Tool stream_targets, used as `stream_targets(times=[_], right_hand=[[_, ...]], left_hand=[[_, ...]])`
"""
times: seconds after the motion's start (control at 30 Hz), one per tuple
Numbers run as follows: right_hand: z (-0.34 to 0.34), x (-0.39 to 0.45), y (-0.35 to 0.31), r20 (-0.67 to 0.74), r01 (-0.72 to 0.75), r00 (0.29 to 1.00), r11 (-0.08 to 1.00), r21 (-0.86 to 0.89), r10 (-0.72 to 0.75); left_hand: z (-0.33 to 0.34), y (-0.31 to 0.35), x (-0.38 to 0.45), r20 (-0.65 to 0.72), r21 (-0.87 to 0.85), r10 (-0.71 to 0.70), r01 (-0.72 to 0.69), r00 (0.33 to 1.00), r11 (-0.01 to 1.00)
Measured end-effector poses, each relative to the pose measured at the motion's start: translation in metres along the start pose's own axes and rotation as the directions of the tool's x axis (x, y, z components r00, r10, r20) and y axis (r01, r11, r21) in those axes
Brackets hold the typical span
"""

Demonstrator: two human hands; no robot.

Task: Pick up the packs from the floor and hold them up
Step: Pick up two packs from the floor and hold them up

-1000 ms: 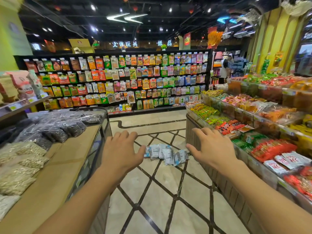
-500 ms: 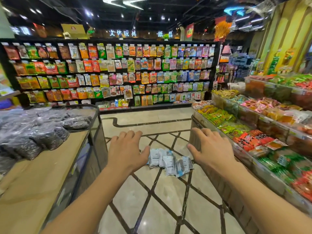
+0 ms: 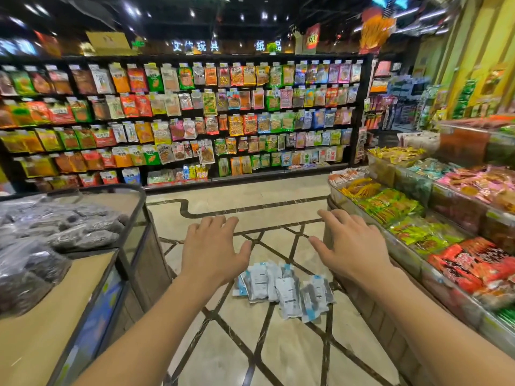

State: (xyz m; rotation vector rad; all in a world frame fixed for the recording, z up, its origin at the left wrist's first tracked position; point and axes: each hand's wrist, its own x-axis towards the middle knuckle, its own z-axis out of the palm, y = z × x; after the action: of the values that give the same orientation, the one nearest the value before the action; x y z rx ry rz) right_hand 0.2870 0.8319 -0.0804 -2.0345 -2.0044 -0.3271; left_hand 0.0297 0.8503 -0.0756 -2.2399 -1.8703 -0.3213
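Note:
Several white and blue packs lie in a loose row on the tiled floor of a shop aisle. My left hand is stretched out in front of me, palm down, fingers apart, holding nothing; it hovers above and left of the packs. My right hand is held out the same way, empty with spread fingers, above and right of them. Neither hand touches the packs.
A low display counter with dark bagged goods borders the aisle on the left. Bins of snack packets line the right side. A tall shelf wall of hanging snacks closes the aisle ahead.
The view has moved forward along the aisle; the packs now appear nearer and lower, below my hands. Both hands stay outstretched, open and empty.

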Motion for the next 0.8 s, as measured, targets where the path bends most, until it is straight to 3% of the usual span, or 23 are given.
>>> stream_targets(times=[0.4, 0.8], right_hand=[[0.102, 0.236, 0.064, 0.036, -0.016, 0.999, 0.999, 0.051, 0.015], [0.228, 0.405, 0.102, 0.077, -0.070, 0.995, 0.997, 0.022, 0.068]], left_hand=[[0.090, 0.028, 0.243, 0.029, -0.044, 0.022, -0.021, 0.999, 0.999], [0.213, 0.040, 0.446, 0.030, -0.201, 0.104, -0.096, 0.994, 0.975]])
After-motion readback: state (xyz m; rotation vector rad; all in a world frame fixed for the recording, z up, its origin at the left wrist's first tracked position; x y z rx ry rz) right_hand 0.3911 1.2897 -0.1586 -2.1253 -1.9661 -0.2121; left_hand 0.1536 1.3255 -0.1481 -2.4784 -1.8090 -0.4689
